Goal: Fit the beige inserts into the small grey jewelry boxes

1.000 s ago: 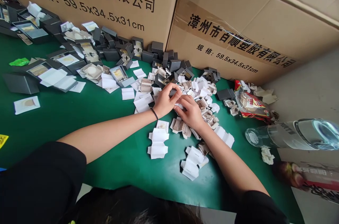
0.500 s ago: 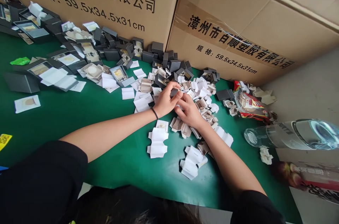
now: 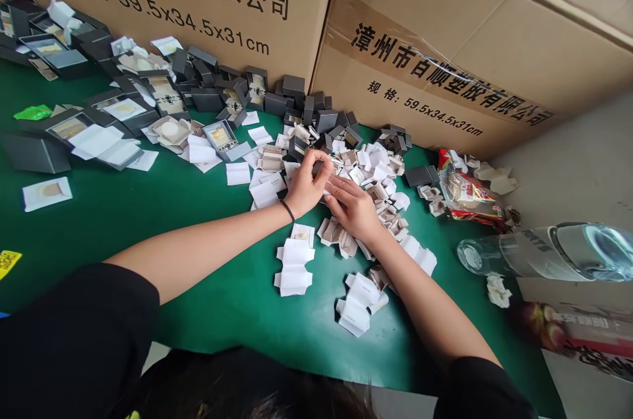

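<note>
My left hand (image 3: 307, 189) is curled, thumb and fingers closed around a small dark grey box (image 3: 318, 169) that the hand mostly hides. Against it from the right lies my right hand (image 3: 355, 209), its fingers stretched straight and its thumb apart below them. A bit of white shows between the two hands; its kind cannot be made out. Under and around them is a heap of small folded white and grey-brown card inserts (image 3: 383, 198). Nearer to me lie an unfolded white card insert (image 3: 293, 267) and another white card insert (image 3: 355, 313).
Dark grey open boxes (image 3: 208, 99) pile up along the back of the green table (image 3: 222, 300). Two large cartons (image 3: 420, 3) stand behind. To the right are a red snack bag (image 3: 469, 191), a clear bottle (image 3: 539, 251), crumpled tissue (image 3: 498, 291) and fruit (image 3: 537, 326).
My right fingers have straightened and slid slightly lower along the left hand. The left fingers have curled more, with the thumb drawn back a little. The view has shifted slightly.
</note>
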### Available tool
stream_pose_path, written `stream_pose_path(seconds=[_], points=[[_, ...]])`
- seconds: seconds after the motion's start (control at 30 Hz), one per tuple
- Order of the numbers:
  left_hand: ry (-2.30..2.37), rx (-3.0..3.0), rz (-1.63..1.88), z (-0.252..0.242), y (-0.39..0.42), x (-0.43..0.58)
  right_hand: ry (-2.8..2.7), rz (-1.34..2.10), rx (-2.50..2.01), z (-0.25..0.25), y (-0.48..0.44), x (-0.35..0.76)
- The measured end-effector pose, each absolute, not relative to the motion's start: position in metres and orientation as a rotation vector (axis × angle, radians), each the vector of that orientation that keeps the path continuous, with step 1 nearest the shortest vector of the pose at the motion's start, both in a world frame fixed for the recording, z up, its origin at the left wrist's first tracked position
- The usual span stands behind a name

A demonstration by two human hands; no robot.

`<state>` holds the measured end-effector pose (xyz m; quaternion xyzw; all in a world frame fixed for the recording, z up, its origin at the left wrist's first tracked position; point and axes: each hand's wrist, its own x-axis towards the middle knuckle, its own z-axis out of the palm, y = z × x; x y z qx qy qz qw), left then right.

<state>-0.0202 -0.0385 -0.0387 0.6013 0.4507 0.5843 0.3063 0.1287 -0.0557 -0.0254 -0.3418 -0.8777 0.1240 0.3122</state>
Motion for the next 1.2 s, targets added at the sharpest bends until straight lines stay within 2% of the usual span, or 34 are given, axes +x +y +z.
stream_pose_path(seconds=[0.3,0.53,0.83,1.0,1.2], points=[[1.185,1.603,1.544,-0.034,-0.042,-0.021,-2.394,0.361,-0.901,-0.022,-0.061,0.128],[0.895,1.984,1.606,-0.025,-0.054,-0.023,-1.970,0.552,-1.136,-0.020,-0.060,0.131],[0.773,2.195,1.573,-0.027,-0.055,-0.023,-1.970,0.856,-1.167,-0.019,-0.050,0.137],[0.772,2.143,1.615,-0.027,-0.054,-0.019,-1.838,0.831,-1.153,-0.021,-0.051,0.136],[1.015,1.802,1.484,-0.029,-0.053,-0.018,-1.762,0.605,-1.224,-0.024,-0.055,0.131]])
